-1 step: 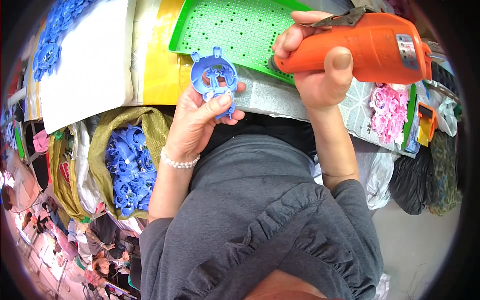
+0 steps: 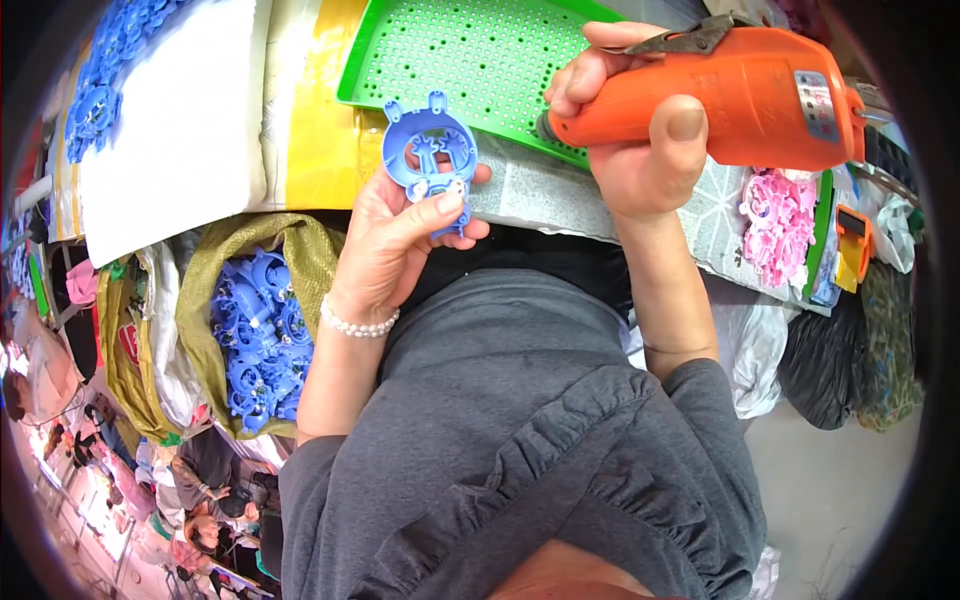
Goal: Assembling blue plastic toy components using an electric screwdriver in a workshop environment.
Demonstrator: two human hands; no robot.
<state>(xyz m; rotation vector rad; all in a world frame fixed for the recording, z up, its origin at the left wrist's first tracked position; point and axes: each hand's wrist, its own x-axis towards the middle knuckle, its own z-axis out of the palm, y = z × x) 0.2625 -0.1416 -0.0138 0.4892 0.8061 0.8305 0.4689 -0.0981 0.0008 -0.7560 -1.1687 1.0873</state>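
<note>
Worktable (image 2: 535, 190): Sideways Alignment

The left hand (image 2: 400, 225) is clamping the blue plastic part (image 2: 428, 126) beyond its thumb. The right hand (image 2: 640, 170) is gripping the orange power tool (image 2: 735, 95); its long axis is running sideways, nose facing left toward the part, well apart. Fingers are partly hiding behind both; the tool's tip is staying indistinct.

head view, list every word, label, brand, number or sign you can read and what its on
Silver label on the orange power tool in the right hand: too small to read.
Red print on the olive bag at left: too small and partial to quote.
Blue part in the left hand: no lettering visible.
</note>
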